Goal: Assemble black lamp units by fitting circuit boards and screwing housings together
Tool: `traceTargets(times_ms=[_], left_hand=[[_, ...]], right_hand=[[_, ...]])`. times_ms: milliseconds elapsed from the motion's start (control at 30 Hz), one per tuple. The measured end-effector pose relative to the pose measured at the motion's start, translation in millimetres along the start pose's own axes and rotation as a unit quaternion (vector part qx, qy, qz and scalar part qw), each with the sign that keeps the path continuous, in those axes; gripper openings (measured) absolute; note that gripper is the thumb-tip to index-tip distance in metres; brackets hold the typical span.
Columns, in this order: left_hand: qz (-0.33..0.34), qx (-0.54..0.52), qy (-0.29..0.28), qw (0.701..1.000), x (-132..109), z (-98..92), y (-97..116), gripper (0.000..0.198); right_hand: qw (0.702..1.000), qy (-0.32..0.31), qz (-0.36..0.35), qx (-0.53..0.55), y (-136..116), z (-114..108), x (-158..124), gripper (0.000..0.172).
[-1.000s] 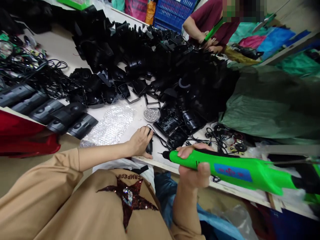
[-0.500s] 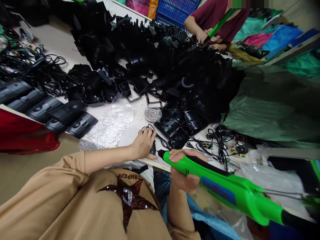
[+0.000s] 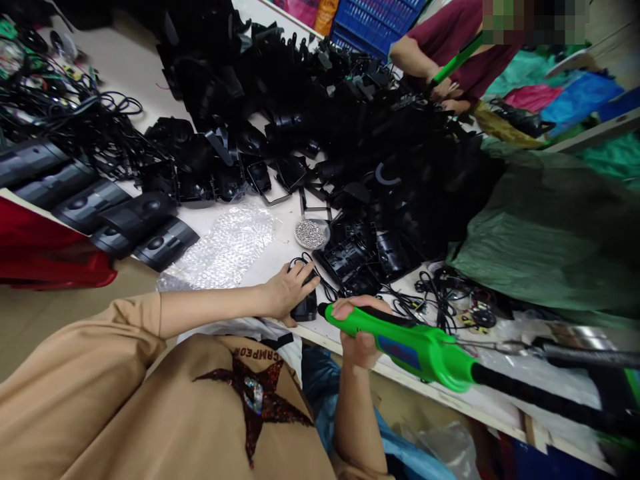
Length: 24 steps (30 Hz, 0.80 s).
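Desk (image 3: 125, 110) piled with black plastic housings. Left hand (image 3: 289, 291), grip clamped on small black housing (image 3: 305, 309); right hand (image 3: 357, 330), grip clamped on green electric screwdriver (image 3: 415, 350), tip just beside housing. Dish of screws (image 3: 311, 233) near.

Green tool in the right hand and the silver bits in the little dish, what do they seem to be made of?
The green tool looks like glossy moulded plastic: smooth, rounded, with soft highlights along its body. The silver bits look metallic from their bright glint, though they are too small to tell which metal.
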<state>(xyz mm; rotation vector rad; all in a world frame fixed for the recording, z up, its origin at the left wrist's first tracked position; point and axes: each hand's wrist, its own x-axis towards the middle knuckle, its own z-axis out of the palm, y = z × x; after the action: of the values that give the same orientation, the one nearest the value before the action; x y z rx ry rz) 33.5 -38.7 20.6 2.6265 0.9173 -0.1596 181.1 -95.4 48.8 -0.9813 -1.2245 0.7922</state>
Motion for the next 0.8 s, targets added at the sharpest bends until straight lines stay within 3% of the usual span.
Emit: traceTargets(times_ms=[133,233,400,533,800], left_hand=[[0.024,-0.026,0.028,0.999,0.9,3.2,-3.2,0.106],[0.039,-0.03,0.024,0.999,3.6,2.9,-4.5,0.106],[0.042,-0.04,0.039,0.998,3.5,6.5,-6.7,0.103],[0.006,-0.052,0.046,0.998,-2.8,11.0,-5.3,0.105],[-0.022,-0.091,0.105,0.99,-17.1,23.9,-4.2,0.101]], right_hand=[[0.994,-0.086,0.041,0.056,-2.9,-6.0,13.1,0.038],[0.988,-0.114,0.066,0.085,-3.1,-9.3,18.9,0.038],[0.992,-0.074,0.071,0.076,-1.5,-10.5,15.9,0.038],[0.996,-0.035,0.079,0.036,-4.6,-8.1,16.0,0.043],[0.998,0.064,-0.011,-0.022,-36.9,-11.6,13.7,0.052]])
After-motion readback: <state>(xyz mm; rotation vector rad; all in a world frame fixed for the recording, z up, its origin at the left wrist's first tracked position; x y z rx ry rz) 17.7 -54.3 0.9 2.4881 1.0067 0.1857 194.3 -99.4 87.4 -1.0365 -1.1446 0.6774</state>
